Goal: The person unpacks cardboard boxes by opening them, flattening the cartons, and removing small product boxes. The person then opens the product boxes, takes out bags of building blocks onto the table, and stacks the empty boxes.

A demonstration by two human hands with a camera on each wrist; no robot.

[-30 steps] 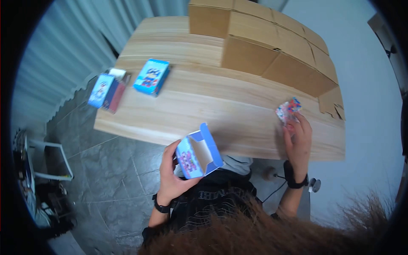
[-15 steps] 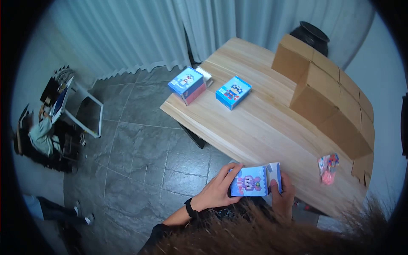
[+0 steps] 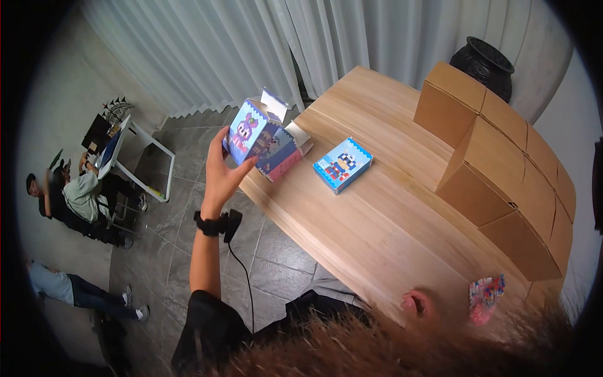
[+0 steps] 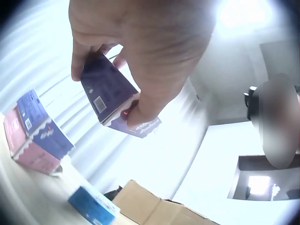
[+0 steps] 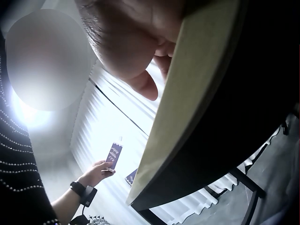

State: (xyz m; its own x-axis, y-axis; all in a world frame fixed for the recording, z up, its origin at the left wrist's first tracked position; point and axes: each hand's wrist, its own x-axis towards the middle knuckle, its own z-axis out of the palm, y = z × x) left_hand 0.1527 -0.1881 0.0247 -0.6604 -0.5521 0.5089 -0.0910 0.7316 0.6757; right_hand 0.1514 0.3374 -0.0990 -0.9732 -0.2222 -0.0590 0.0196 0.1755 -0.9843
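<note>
My left hand (image 3: 223, 176) grips a small purple-blue cardboard box (image 3: 246, 131) with a pixel figure on its front and its top flap standing up. In the head view the box overlaps a blue-and-pink box (image 3: 286, 164) at the table's left end; the left wrist view has the held box (image 4: 107, 89) raised apart from that one. Thumb and fingers press its opposite sides. My right hand (image 3: 419, 306) is at the table's front edge, fingers loosely curled around nothing. Beside it lies a clear bag (image 3: 485, 300) of small colourful pieces, pink at one end.
A bright blue box (image 3: 342, 164) lies on the wooden table (image 3: 389, 213). Large brown cartons (image 3: 496, 169) line the right side, with a black pot (image 3: 483, 66) behind them. Curtains (image 3: 207, 56) hang beyond. Several people are at the far left, some near a white-framed desk (image 3: 164, 169).
My left hand has carried the purple-blue box from the table's front edge to the far left. My right hand released the bag, touched the box's flap, then let go and came back near the table edge.
</note>
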